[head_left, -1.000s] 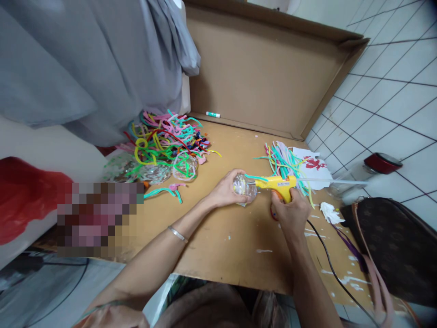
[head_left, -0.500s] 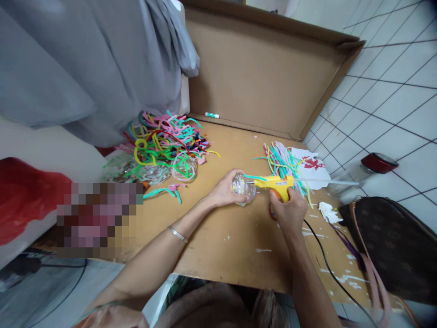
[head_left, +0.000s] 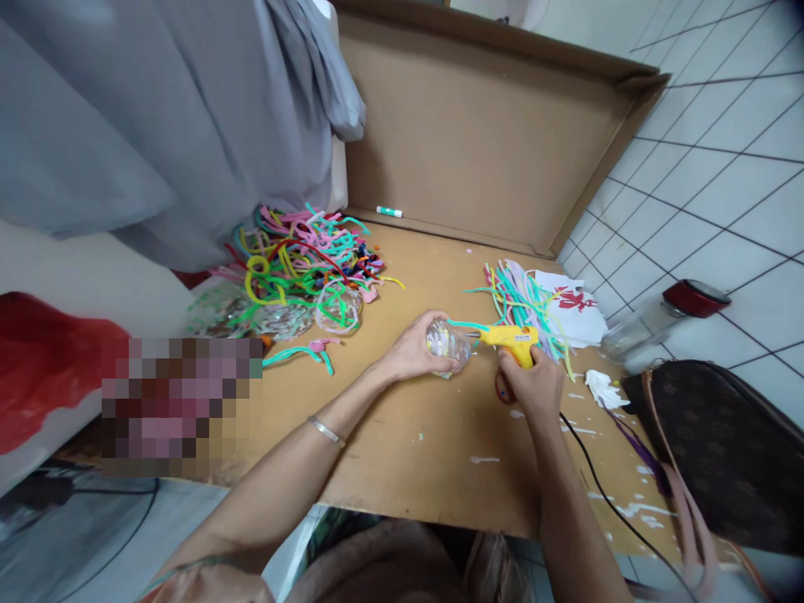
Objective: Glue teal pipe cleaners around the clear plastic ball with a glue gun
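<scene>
My left hand is closed around a clear plastic bottle piece, held tilted above the table. A turquoise pipe cleaner runs from the top of this piece toward the right. In my right hand is a yellow hot glue gun, its metal nozzle pointing left at the clear piece. Whether the nozzle touches the plastic I cannot tell. Beneath my right hand, scissors with red handles are partly hidden. A black cord trails from the gun toward the front right.
Colourful pipe cleaners are heaped at the left, beside clear plastic pieces. More pipe cleaners lie by a paper with a red drawing. A glass bottle, crumpled tissue and brown bag are at right.
My right hand has drawn the glue gun slightly to the right, so more of the nozzle shows. My left hand and the clear piece stay nearly in place.
</scene>
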`<state>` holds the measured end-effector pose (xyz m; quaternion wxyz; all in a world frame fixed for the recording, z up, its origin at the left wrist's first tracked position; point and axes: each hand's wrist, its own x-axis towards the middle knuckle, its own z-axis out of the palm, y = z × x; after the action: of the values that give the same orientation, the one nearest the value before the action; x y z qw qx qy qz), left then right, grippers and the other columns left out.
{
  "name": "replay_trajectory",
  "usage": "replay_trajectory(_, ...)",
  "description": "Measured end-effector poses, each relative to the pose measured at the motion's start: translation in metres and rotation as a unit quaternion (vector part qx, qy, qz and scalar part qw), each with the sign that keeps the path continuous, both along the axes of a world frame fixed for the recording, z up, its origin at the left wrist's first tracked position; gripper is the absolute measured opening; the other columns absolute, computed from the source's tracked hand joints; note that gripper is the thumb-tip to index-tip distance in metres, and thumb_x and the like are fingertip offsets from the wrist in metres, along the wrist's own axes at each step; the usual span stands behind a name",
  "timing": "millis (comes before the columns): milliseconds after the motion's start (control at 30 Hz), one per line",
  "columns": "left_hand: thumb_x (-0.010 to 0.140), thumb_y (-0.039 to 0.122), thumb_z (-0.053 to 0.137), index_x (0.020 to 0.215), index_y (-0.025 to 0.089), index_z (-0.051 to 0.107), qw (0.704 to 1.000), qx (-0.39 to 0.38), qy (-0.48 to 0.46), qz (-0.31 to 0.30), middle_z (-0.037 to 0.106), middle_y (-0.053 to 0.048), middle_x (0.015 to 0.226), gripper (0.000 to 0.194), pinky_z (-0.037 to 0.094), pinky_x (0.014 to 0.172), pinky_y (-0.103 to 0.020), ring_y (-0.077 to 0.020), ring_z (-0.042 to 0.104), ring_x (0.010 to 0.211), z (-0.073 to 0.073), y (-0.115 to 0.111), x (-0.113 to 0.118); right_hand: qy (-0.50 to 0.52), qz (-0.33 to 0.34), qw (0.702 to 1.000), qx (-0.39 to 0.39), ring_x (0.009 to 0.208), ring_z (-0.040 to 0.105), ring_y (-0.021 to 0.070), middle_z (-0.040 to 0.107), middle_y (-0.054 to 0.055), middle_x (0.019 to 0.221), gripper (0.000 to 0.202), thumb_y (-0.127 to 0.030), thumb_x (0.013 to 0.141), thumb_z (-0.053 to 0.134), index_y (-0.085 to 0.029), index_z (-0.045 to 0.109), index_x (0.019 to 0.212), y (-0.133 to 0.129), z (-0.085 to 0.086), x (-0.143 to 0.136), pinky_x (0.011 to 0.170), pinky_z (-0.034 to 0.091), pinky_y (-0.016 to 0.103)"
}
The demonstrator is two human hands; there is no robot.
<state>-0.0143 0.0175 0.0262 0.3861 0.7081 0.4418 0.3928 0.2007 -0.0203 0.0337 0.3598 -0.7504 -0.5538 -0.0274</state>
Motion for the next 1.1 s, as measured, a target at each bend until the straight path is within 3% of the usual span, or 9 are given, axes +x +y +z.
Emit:
replay_trajectory(233,0.053,0.033,0.081,0.123,0.020,0.047,1.000,-0.014,-0.004,0.001,0.059,-0.002,0.099,0.079,0.047,0.082,-0.032,-0.0193,0.056,0.089,-0.002,0.002,-0.001,-0.088,-0.044,0.981,-0.169,0.072,0.058,0.0224,0.066,0.013,0.080,0.041,-0.052,0.075,0.054,-0.014,0.065,0.085,0.009,-0.014,0.022,0.059,0.036,0.029)
replay_trajectory(333,0.053,0.033,0.081,0.123,0.020,0.047,1.000,-0.014,-0.004,0.000,0.058,-0.002,0.101,0.078,0.046,0.084,-0.032,-0.0195,0.056,0.091,-0.003,0.002,-0.002,-0.119,-0.043,0.964,-0.234,0.087,0.062,0.0254,0.067,0.017,0.096,0.047,-0.050,0.081,0.053,-0.009,0.065,0.101,0.011,-0.016,0.024,0.067,0.040,0.030)
replay_trajectory(467,0.053,0.034,0.081,0.123,0.019,0.046,1.000,-0.005,0.001,0.001,0.058,-0.003,0.103,0.079,0.046,0.084,-0.032,-0.0203,0.056,0.092,-0.003,0.003,-0.001,-0.178,-0.033,0.949,-0.257,0.095,0.062,0.0291,0.065,0.021,0.101,0.051,-0.049,0.084,0.053,-0.004,0.064,0.105,0.003,-0.014,0.020,0.075,0.042,0.034)
replay_trajectory(600,0.052,0.034,0.082,0.123,0.019,0.047,1.000,0.001,0.004,0.002,0.059,-0.003,0.104,0.081,0.046,0.085,-0.033,-0.0208,0.056,0.093,-0.003,0.005,-0.001,-0.245,-0.022,0.958,-0.150,0.098,0.059,0.0351,0.064,0.023,0.100,0.048,-0.047,0.085,0.053,-0.005,0.065,0.105,-0.011,-0.008,0.010,0.080,0.042,0.045)
replay_trajectory(700,0.052,0.034,0.082,0.122,0.020,0.047,1.000,0.005,0.002,-0.002,0.059,-0.003,0.105,0.079,0.047,0.086,-0.033,-0.0211,0.057,0.094,-0.004,0.005,-0.001,-0.173,0.134,0.975,0.025,0.096,0.060,0.0274,0.067,0.014,0.100,0.036,-0.035,0.090,0.046,-0.015,0.062,0.116,-0.012,0.000,-0.005,0.084,0.044,0.042)
replay_trajectory(767,0.052,0.033,0.081,0.122,0.020,0.047,1.000,0.005,-0.002,-0.002,0.059,-0.003,0.106,0.079,0.047,0.087,-0.033,-0.0211,0.057,0.095,-0.004,0.005,-0.001,-0.074,0.244,0.961,0.110,0.093,0.062,0.0214,0.068,0.009,0.100,0.034,-0.032,0.092,0.045,-0.019,0.060,0.120,-0.005,0.008,-0.018,0.084,0.047,0.037)
replay_trajectory(933,0.052,0.029,0.080,0.120,0.019,0.047,1.000,0.006,-0.005,-0.003,0.059,-0.004,0.109,0.075,0.047,0.086,-0.033,-0.0220,0.057,0.097,-0.002,0.004,0.000,0.011,0.341,0.922,0.183,0.089,0.065,0.0173,0.070,0.005,0.095,0.023,-0.025,0.090,0.051,-0.022,0.067,0.107,0.012,0.024,-0.047,0.080,0.050,0.032)
replay_trajectory(1100,0.053,0.031,0.080,0.119,0.019,0.047,1.000,0.015,-0.009,-0.007,0.058,-0.005,0.110,0.075,0.048,0.087,-0.034,-0.0220,0.057,0.099,-0.005,0.006,0.000,-0.010,0.361,0.910,0.205,0.083,0.064,0.0172,0.069,0.004,0.085,0.022,-0.020,0.089,0.047,-0.023,0.069,0.094,0.011,0.026,-0.055,0.076,0.051,0.033)
